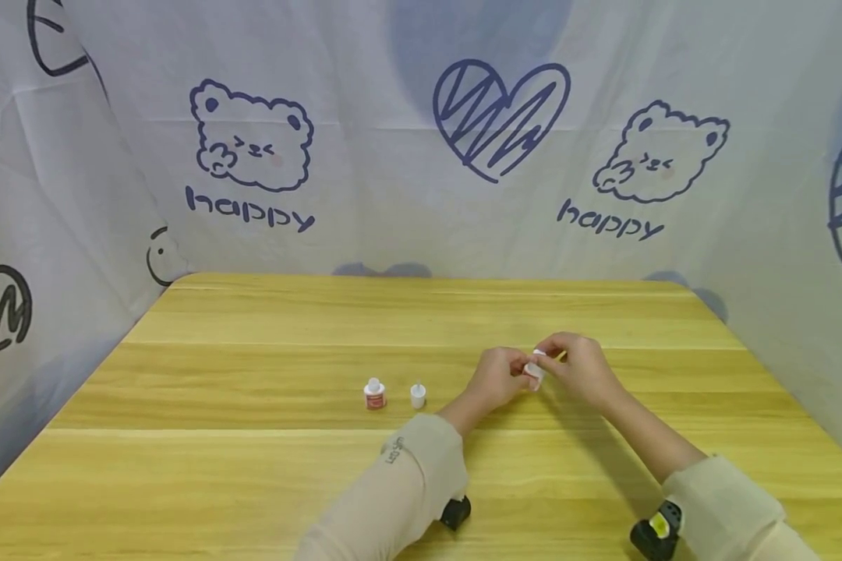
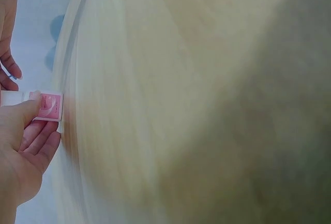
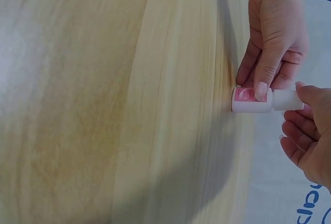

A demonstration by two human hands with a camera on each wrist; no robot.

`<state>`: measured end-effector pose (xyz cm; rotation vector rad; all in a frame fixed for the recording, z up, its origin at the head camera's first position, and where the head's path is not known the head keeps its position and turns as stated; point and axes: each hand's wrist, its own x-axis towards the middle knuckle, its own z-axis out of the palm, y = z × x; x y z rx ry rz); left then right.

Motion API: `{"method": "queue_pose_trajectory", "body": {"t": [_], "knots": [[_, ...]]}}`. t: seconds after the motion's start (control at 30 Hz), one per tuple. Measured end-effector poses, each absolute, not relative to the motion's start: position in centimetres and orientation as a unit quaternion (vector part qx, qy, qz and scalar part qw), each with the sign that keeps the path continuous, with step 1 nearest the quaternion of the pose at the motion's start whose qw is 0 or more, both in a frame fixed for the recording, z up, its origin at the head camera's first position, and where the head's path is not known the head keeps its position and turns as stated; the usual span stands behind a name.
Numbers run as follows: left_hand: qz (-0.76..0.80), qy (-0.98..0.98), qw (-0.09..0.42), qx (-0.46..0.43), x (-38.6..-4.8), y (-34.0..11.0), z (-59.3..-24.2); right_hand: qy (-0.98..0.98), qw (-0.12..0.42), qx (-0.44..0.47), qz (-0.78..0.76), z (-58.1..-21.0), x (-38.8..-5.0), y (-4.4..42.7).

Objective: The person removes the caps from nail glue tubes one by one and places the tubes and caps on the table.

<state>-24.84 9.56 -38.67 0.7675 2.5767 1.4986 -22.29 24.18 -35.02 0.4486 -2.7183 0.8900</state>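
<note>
My left hand [image 1: 494, 379] grips a small white bottle [image 1: 534, 372] with a pink label. In the left wrist view the thumb of my left hand [image 2: 20, 151] presses on the pink label [image 2: 50, 106]. The right wrist view shows my right hand [image 3: 315, 131] pinching the white cap [image 3: 287, 100] at the bottle's end, the left hand [image 3: 276, 38] holding the bottle's body [image 3: 252, 107]. In the head view the right hand [image 1: 581, 370] is at the bottle's upper end. Cap and body are in line.
On the wooden table [image 1: 252, 483], left of my hands, stand another small white bottle [image 1: 375, 395] with a red label and a separate white cap [image 1: 418, 396] with a thin stem pointing up. A patterned white cloth [image 1: 379, 156] hangs behind the table.
</note>
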Motion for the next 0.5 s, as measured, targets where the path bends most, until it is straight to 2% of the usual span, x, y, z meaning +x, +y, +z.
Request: {"method": "queue_pose_trajectory", "body": {"t": [0.5], "knots": [[0.483,0.838,0.026,0.251,-25.01,9.46,-38.90,-0.929,0.119,0.147,0.319,-34.92,-21.97,23.95]]}}
